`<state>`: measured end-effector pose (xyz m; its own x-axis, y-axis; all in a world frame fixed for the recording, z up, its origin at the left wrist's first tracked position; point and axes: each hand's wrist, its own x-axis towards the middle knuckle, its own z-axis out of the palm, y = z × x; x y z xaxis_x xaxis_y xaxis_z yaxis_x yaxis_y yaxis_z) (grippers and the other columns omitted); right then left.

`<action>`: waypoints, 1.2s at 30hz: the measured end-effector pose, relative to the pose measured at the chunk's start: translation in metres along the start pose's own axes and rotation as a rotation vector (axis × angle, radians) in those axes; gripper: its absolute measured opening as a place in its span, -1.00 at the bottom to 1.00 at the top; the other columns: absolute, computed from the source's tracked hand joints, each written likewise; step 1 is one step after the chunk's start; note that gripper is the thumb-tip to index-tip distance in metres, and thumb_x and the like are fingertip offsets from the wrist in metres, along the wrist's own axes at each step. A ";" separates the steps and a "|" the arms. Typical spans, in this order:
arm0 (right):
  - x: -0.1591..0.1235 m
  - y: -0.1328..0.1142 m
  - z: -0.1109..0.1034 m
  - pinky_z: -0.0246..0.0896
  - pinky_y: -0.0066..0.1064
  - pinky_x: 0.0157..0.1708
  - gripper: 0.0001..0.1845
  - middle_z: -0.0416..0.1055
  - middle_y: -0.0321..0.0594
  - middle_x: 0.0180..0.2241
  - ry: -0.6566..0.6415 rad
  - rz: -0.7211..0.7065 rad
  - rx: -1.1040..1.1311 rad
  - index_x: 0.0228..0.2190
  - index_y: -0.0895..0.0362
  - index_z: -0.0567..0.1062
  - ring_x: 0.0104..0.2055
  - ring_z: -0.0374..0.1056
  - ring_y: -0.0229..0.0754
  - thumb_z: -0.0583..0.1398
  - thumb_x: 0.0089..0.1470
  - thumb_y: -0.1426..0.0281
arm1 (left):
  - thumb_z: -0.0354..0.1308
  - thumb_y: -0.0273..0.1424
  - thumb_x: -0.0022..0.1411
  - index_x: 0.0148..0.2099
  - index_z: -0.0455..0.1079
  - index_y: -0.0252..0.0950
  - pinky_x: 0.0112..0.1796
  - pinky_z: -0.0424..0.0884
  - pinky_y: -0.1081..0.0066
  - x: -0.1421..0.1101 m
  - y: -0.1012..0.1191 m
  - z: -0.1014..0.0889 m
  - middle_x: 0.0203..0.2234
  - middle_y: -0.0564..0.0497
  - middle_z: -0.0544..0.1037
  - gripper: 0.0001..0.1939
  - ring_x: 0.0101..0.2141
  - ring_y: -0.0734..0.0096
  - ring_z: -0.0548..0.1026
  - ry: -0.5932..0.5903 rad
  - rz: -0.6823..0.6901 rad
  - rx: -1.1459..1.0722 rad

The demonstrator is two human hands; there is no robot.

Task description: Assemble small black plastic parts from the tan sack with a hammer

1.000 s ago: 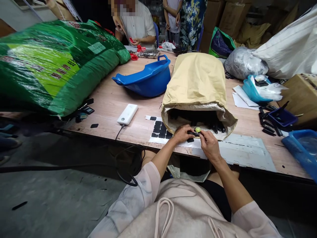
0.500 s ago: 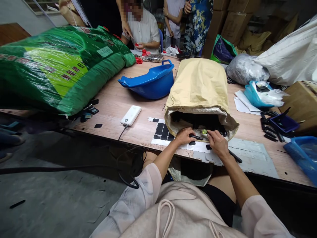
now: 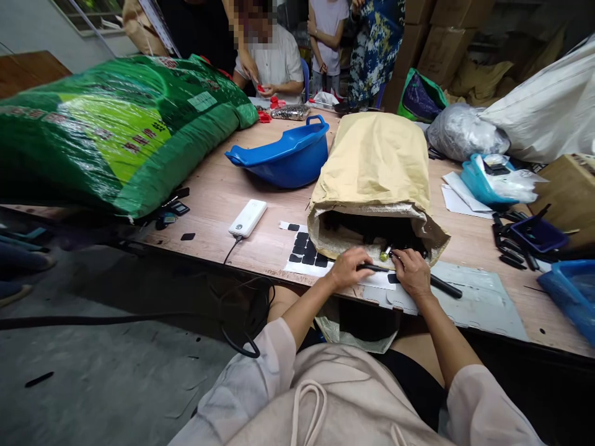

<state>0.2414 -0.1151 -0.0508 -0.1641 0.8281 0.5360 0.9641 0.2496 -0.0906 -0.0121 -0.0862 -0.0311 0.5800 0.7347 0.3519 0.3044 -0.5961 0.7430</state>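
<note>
My left hand (image 3: 351, 267), fingers closed, grips a slim black stick-like piece (image 3: 373, 267) just in front of the sack's mouth. My right hand (image 3: 413, 272) is closed at the sack's lower lip, and what its fingertips pinch is too small to make out. Beside those fingertips is a small yellow-green piece (image 3: 385, 253) with a shiny part; I cannot tell whether it is held. The tan sack (image 3: 379, 155) lies with its mouth towards me, dark pieces inside. Under my hands is a white sheet (image 3: 302, 267) bearing black rounded-square stickers (image 3: 304, 248).
A black rod (image 3: 445, 286) rests on a grey board (image 3: 483, 297) at right. Left are a white power bank (image 3: 248, 218) with its cable, a blue basin (image 3: 283, 155) and a big green sack (image 3: 139, 130). Black parts (image 3: 511, 244) and a blue tub (image 3: 571, 291) stand right. People are across the table.
My left hand has moved slightly down with the black piece. The yellow-green piece has turned and shows a shiny side. My right hand's fingers have shifted at the sack's lip.
</note>
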 end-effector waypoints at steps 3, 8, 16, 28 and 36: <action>-0.001 0.000 0.001 0.18 -0.28 -0.16 -0.71 0.52 -0.13 -0.26 0.006 0.004 -0.009 -0.08 0.09 0.61 -0.24 0.29 -0.09 0.11 0.37 0.31 | 0.26 -0.20 0.37 -0.09 0.57 -0.28 -0.14 0.45 0.39 -0.042 0.029 0.016 -0.28 -0.07 0.64 -0.74 -0.23 0.31 0.58 -0.178 0.189 -0.101; -0.001 0.000 0.003 0.16 -0.29 -0.15 -0.72 0.51 -0.14 -0.26 -0.011 0.019 -0.004 -0.09 0.08 0.61 -0.24 0.27 -0.09 0.11 0.37 0.32 | 0.30 -0.19 0.33 0.01 0.57 -0.21 -0.15 0.47 0.44 -0.097 0.032 0.061 -0.12 -0.04 0.68 -0.72 -0.15 0.29 0.64 -0.552 0.015 -0.036; -0.001 -0.002 0.003 0.18 -0.25 -0.13 -0.71 0.49 -0.11 -0.25 -0.033 0.048 0.012 -0.09 0.07 0.61 -0.22 0.27 -0.07 0.10 0.35 0.32 | 0.20 -0.21 0.37 0.33 0.39 -0.12 0.13 0.48 0.21 -0.106 -0.013 0.105 0.25 -0.10 0.51 -0.48 0.22 0.05 0.50 -0.834 -0.500 0.106; 0.000 -0.005 0.000 0.16 -0.26 -0.13 -0.69 0.50 -0.11 -0.25 -0.043 0.046 -0.007 -0.08 0.09 0.61 -0.21 0.27 -0.06 0.08 0.37 0.31 | 0.04 -0.26 0.47 -0.08 0.61 -0.22 -0.12 0.52 0.36 -0.041 0.048 0.030 -0.29 -0.10 0.66 -0.68 -0.24 0.29 0.61 -0.196 0.070 0.039; 0.000 -0.003 0.000 0.19 -0.25 -0.12 -0.70 0.50 -0.12 -0.24 -0.038 0.049 0.012 -0.09 0.07 0.61 -0.21 0.27 -0.06 0.09 0.36 0.31 | 0.15 -0.49 0.30 -0.04 0.57 -0.44 0.01 0.50 0.15 0.065 -0.023 -0.047 -0.17 -0.33 0.64 -0.75 -0.06 -0.06 0.61 0.371 -0.708 0.396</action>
<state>0.2381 -0.1159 -0.0502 -0.1252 0.8580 0.4982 0.9686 0.2143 -0.1258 -0.0168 -0.0102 0.0014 -0.1041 0.9897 0.0983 0.7771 0.0193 0.6291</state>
